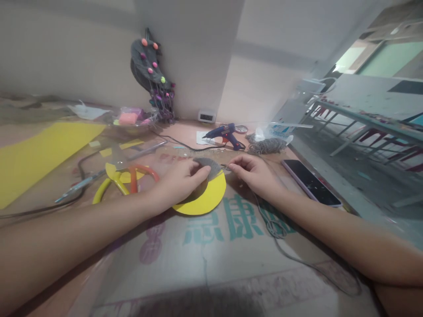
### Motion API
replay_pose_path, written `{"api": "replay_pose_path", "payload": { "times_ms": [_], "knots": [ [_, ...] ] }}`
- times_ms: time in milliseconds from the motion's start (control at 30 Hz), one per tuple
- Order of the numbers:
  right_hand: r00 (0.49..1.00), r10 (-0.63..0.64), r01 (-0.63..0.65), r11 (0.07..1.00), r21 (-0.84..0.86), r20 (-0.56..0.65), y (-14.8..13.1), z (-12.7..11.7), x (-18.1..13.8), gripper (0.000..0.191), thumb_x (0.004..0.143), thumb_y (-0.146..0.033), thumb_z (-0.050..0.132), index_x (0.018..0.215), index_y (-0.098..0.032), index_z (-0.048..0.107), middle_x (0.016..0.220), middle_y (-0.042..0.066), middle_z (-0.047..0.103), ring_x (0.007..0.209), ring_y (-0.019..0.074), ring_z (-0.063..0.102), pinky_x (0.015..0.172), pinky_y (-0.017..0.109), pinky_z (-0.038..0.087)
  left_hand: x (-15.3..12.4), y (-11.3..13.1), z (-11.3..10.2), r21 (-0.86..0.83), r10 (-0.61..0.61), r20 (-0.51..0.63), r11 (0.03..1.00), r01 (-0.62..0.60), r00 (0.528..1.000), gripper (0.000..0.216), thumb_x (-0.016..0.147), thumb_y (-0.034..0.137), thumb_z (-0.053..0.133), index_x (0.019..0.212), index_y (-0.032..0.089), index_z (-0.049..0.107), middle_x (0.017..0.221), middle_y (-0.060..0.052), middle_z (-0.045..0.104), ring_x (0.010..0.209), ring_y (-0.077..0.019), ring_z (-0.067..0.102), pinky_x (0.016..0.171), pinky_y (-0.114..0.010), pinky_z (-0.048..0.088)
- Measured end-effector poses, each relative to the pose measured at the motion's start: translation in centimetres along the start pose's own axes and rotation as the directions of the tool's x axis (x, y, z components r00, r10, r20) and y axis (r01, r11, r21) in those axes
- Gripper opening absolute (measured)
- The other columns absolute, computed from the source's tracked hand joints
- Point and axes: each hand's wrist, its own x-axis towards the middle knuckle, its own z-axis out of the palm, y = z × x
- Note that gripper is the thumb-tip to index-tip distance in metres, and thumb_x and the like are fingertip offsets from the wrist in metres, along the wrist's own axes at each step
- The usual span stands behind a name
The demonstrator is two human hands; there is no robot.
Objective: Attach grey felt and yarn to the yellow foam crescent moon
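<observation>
A yellow paper disc (pixel 208 198) lies on the printed cardboard sheet (pixel 211 246), partly covered with coiled grey cord (pixel 211 166). My left hand (pixel 180 182) rests on the disc, its fingers pressed down on the grey coil. My right hand (pixel 254 174) sits just right of the disc, fingers pinched on the grey cord (pixel 280 237), which trails under my wrist toward the near edge.
A blue glue gun (pixel 224 133) and a bundle of grey cord (pixel 266 144) lie behind the disc. A phone (pixel 310 182) lies at the right edge. Orange and yellow scissors (pixel 132 180), yellow sheets (pixel 36 154) and a decorated grey piece (pixel 152 70) are left.
</observation>
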Motion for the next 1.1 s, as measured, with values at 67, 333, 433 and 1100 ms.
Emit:
{"api": "replay_pose_path", "payload": {
  "times_ms": [67, 333, 433, 1100],
  "knots": [
    [1.0, -0.017, 0.017, 0.999, -0.031, -0.005, -0.18, 0.0, -0.02, 0.02, 0.082, -0.037, 0.062, 0.081, -0.017, 0.062, 0.069, -0.002, 0.058, 0.054, 0.0096, 0.048, 0.051, 0.024, 0.038, 0.06, -0.08, 0.02, 0.0, -0.01, 0.006, 1.0, 0.01, 1.0, 0.045, 0.091, 0.046, 0.043, 0.056, 0.018, 0.051, 0.05, 0.001, 0.054, 0.047, -0.0126, 0.049, 0.045, -0.026, 0.029],
    [0.999, -0.033, 0.032, 0.996, -0.081, -0.014, -0.41, -0.01, -0.14, 0.02, 0.083, -0.037, 0.06, 0.081, -0.017, 0.062, 0.07, -0.001, 0.06, 0.059, 0.011, 0.05, 0.054, 0.025, 0.039, -0.01, -0.27, 0.14, -0.007, -0.02, 0.018, 1.0, 0.02, 1.0, 0.044, 0.091, 0.046, 0.043, 0.057, 0.018, 0.05, 0.052, 0.001, 0.054, 0.049, -0.0129, 0.048, 0.046, -0.027, 0.027],
    [0.999, -0.027, 0.026, 0.996, -0.085, -0.017, -0.57, 0.0, -0.21, 0.019, 0.083, -0.036, 0.06, 0.081, -0.017, 0.062, 0.07, -0.001, 0.06, 0.059, 0.0111, 0.05, 0.055, 0.025, 0.039, -0.06, -0.38, 0.14, 0.015, 0.001, 0.031, 1.0, -0.001, 1.0, 0.045, 0.091, 0.045, 0.042, 0.057, 0.018, 0.05, 0.052, 0.001, 0.054, 0.05, -0.0131, 0.048, 0.047, -0.028, 0.026],
    [0.998, -0.052, 0.046, 0.989, -0.138, -0.04, -0.71, -0.13, -0.48, 0.02, 0.086, -0.037, 0.058, 0.085, -0.018, 0.063, 0.075, 0.001, 0.063, 0.068, 0.0133, 0.055, 0.063, 0.026, 0.041, -0.56, 0.38, -0.01, -0.018, 0.122, 0.123, 0.993, -0.12, 0.985, 0.031, 0.091, 0.035, 0.043, 0.066, 0.019, 0.052, 0.059, 0.003, 0.056, 0.055, -0.0137, 0.05, 0.054, -0.026, 0.034]
  ]
}}
